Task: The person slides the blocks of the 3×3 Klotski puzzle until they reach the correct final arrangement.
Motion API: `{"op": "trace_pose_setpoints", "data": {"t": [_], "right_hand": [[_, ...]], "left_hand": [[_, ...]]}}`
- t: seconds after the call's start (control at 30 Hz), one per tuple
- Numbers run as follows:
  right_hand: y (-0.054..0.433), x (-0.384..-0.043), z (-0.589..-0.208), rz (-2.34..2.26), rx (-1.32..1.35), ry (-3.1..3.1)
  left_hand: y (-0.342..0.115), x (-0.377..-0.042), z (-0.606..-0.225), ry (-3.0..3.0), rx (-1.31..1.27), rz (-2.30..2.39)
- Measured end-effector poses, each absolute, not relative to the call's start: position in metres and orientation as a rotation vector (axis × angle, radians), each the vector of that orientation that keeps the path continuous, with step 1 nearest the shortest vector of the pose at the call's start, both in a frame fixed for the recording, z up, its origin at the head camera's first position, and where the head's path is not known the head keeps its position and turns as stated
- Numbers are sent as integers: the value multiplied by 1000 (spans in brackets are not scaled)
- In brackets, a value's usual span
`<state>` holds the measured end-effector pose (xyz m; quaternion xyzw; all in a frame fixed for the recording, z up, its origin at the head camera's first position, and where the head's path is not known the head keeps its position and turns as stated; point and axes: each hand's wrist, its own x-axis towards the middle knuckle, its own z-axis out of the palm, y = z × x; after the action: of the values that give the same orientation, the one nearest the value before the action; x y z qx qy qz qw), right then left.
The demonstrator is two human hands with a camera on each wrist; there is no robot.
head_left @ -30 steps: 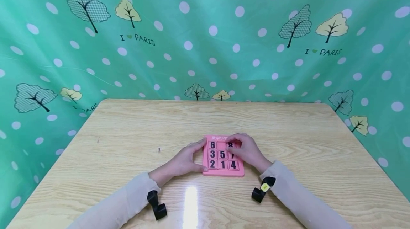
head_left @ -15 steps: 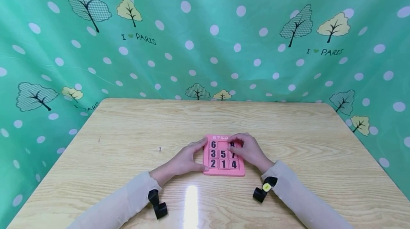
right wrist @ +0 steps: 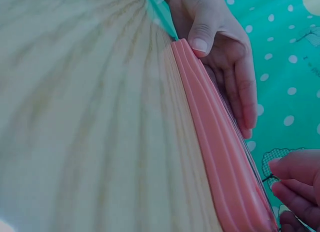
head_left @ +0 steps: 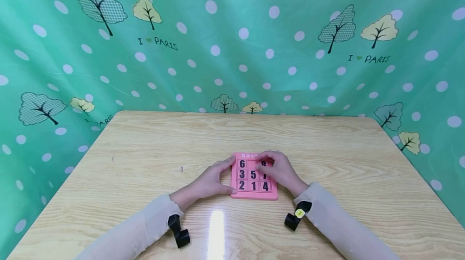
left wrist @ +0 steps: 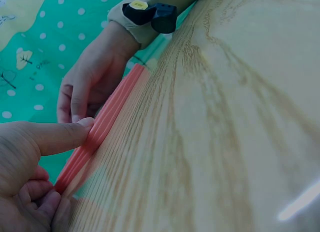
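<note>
A pink number slide puzzle (head_left: pixel 253 196) lies on the wooden table with black-numbered tiles. Its rows read 6, a gap, 8; then 3, 5, 7; then 2, 1, 4. My left hand (head_left: pixel 208 180) grips the puzzle's left side, thumb at the near corner and fingers at the far one. In the left wrist view, the left thumb (left wrist: pixel 75 134) lies over the frame's edge. Over the top right hovers my right hand (head_left: pixel 281 171), thumb and index fingertips close above the gap and partly covering the 8 and 7. Between them nothing shows.
The wooden table (head_left: pixel 163 143) reaches back to a green dotted curtain (head_left: pixel 232 50) printed with trees. Black wrist cameras hang at the left cuff (head_left: pixel 178 231) and the right cuff (head_left: pixel 298 215).
My right hand has shifted very slightly left over the puzzle's top row. My left hand keeps its grip, and the visible tiles stand as before.
</note>
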<state>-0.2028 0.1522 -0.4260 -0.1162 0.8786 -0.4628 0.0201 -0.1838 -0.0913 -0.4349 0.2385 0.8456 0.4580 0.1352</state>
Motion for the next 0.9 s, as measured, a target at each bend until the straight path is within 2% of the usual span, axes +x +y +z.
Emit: {"op": "trace_pose_setpoints", "data": {"t": [0.57, 0.9], "right_hand": [[131, -209, -425, -1460, -472, 2647], [119, -213, -421, -1430, -429, 2606]], "left_hand": [[-93, -182, -433, 2433, 673, 1343], [-92, -182, -431, 2432, 678, 1331]]}}
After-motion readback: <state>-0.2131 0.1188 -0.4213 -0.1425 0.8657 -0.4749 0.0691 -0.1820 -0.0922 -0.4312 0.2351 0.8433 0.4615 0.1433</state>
